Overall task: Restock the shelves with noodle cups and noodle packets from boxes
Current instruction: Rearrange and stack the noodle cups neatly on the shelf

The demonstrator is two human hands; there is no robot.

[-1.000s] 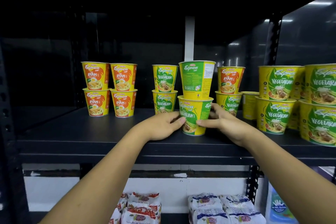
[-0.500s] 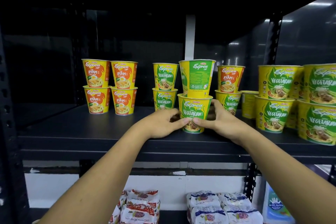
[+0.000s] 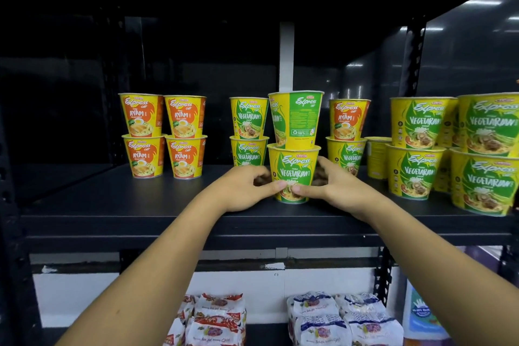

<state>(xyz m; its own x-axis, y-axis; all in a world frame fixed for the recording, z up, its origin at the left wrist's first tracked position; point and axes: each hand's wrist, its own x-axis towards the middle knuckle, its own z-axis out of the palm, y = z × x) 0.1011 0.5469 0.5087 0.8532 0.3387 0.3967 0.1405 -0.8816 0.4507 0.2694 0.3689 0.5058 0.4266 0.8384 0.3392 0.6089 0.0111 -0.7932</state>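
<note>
Vegetarian cup (image 3: 294,170), top cup (image 3: 295,118) stacked on it, gripped low by left hand (image 3: 241,188) at 9 o'clock, right hand (image 3: 341,189) at 3 — positioning step; next likely needs a level push toward 12.

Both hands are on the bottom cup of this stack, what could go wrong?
Left hand and right hand grip only the bottom cup; the top cup just rests on it, so a jerk could topple it.
The left neighbour stack and right neighbour stack stand close; a sideways push might knock them.
</note>
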